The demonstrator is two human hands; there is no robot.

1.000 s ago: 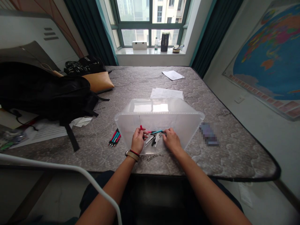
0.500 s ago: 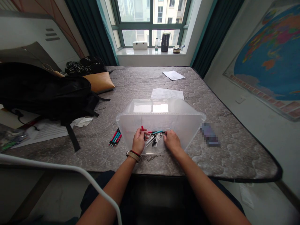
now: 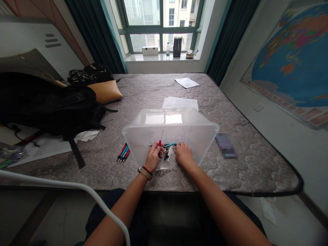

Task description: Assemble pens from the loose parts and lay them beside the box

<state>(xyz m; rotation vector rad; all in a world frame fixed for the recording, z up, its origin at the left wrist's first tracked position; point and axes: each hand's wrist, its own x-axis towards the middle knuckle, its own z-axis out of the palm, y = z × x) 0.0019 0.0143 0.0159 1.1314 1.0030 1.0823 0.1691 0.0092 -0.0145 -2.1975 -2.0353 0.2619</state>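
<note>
A clear plastic bin (image 3: 194,136) lies on its side on the grey mattress (image 3: 153,89), with its mouth towards me. Several pens (image 3: 169,149) lie in a heap on its lower wall. My left hand (image 3: 153,156) is closed around a red pen (image 3: 160,140) that points up and slightly right. My right hand (image 3: 182,154) rests among the heaped pens, fingers curled on them; whether it grips one I cannot tell. A small bunch of red and teal pens (image 3: 123,152) lies on the mattress just left of the bin.
A black backpack (image 3: 48,106) and a tan cushion (image 3: 104,91) fill the left side, with papers (image 3: 46,145) under the strap. More sheets (image 3: 180,102) lie behind the bin. A blurred flat object (image 3: 225,146) sits right of the bin. A white tube (image 3: 77,191) crosses the lower left.
The red pen in my left hand has tipped from upright to leaning right, and the hand moved slightly right. My right hand stays among the pens. The view shifted a little.
</note>
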